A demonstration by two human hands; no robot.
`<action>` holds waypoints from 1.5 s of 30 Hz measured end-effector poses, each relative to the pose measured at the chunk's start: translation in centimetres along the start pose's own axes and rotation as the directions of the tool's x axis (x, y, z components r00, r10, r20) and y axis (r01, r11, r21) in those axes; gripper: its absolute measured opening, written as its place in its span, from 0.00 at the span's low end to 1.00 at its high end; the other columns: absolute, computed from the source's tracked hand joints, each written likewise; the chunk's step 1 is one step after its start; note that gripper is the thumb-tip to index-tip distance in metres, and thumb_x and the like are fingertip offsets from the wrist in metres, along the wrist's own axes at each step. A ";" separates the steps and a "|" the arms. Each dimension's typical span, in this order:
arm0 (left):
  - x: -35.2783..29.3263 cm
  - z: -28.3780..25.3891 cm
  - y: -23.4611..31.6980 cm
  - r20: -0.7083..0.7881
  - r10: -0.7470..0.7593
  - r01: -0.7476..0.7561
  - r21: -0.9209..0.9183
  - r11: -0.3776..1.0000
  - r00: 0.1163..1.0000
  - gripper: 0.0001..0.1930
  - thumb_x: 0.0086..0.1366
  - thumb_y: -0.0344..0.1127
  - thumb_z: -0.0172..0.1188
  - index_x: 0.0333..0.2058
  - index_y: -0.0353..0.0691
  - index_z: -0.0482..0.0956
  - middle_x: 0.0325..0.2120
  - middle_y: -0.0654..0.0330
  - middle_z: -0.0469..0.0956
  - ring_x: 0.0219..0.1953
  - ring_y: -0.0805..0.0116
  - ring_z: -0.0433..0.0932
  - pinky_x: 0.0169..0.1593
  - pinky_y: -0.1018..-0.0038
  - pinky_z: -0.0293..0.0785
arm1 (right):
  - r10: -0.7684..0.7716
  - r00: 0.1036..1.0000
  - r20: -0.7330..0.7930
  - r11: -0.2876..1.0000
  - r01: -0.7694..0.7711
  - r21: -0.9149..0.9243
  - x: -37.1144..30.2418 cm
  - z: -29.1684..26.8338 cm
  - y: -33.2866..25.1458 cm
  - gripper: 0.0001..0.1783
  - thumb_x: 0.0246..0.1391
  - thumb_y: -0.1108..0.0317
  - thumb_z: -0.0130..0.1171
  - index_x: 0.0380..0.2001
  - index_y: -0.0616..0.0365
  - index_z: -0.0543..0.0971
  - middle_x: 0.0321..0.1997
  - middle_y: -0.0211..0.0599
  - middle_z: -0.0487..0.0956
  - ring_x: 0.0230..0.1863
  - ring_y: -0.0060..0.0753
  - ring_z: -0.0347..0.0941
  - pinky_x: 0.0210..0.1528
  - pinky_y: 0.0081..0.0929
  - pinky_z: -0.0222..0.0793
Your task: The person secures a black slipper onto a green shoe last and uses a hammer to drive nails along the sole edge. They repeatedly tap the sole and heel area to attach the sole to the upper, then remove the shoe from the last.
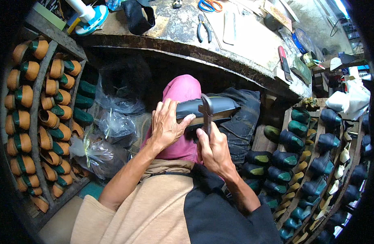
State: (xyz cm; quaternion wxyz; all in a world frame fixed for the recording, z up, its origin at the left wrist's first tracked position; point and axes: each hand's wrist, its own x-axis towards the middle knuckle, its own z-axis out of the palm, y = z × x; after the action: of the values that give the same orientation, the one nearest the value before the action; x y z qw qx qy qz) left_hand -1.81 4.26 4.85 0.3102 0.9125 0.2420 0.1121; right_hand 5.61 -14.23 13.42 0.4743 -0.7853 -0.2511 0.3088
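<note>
A black shoe (224,106) lies sideways across my lap, its sole side partly showing as a tan strip. At its left end, my left hand (167,122) grips it, fingers over the far side and thumb along the near side. My right hand (214,149) is closed around the handle of dark metal lasting pincers (206,109). The curved head of the pincers stands in front of the shoe's middle; whether it touches the shoe I cannot tell. Under the shoe are my pink-covered left knee (182,87) and my dark right trouser leg (246,118).
A worn workbench (170,30) runs ahead, holding pliers (203,29), scissors (210,5) and a red-handled cutter (284,61). Racks of tan shoes (26,95) stand left, beside clear plastic bags (113,124). Racks of dark shoes (290,140) stand right.
</note>
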 end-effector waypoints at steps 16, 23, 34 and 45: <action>0.4 -1.3 -1.2 0.114 0.057 -0.051 -0.053 0.997 0.992 0.34 0.68 0.53 0.76 0.59 0.31 0.79 0.50 0.45 0.78 0.53 0.41 0.79 0.59 0.50 0.77 | -0.019 0.977 -0.211 0.982 0.057 0.179 -1.0 2.2 -0.9 0.09 0.76 0.73 0.59 0.50 0.70 0.76 0.24 0.57 0.81 0.25 0.63 0.83 0.29 0.49 0.75; 0.1 -1.5 -1.3 0.131 0.067 -0.059 -0.066 0.996 0.989 0.30 0.68 0.49 0.77 0.59 0.36 0.79 0.50 0.46 0.78 0.53 0.40 0.78 0.58 0.50 0.77 | 0.161 0.983 -0.089 0.987 -0.160 0.012 1.3 3.8 2.8 0.14 0.77 0.65 0.57 0.46 0.69 0.75 0.26 0.70 0.81 0.31 0.79 0.82 0.35 0.67 0.74; -0.8 -6.6 0.3 0.106 0.055 -0.007 -0.413 0.911 0.993 0.32 0.57 0.30 0.83 0.61 0.36 0.84 0.49 0.46 0.87 0.52 0.44 0.88 0.58 0.57 0.84 | -0.067 0.831 -0.553 0.913 -0.172 -0.369 11.3 -13.4 5.9 0.19 0.66 0.63 0.60 0.51 0.68 0.75 0.29 0.51 0.84 0.30 0.52 0.83 0.37 0.47 0.78; 1.7 -16.0 10.1 -0.063 0.558 -0.544 -0.343 0.766 0.827 0.37 0.55 0.26 0.84 0.64 0.41 0.82 0.48 0.48 0.88 0.48 0.46 0.89 0.54 0.57 0.86 | -0.316 0.849 -0.424 0.565 -0.191 -0.803 22.5 -22.8 12.2 0.29 0.61 0.62 0.63 0.59 0.71 0.73 0.45 0.67 0.82 0.41 0.72 0.84 0.42 0.61 0.83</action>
State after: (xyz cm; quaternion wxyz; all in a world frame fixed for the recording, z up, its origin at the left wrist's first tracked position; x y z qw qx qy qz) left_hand -2.25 6.35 23.70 0.4241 0.8761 -0.0665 0.2195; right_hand 38.67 -17.34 5.10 0.1138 -0.9562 -0.2549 -0.0884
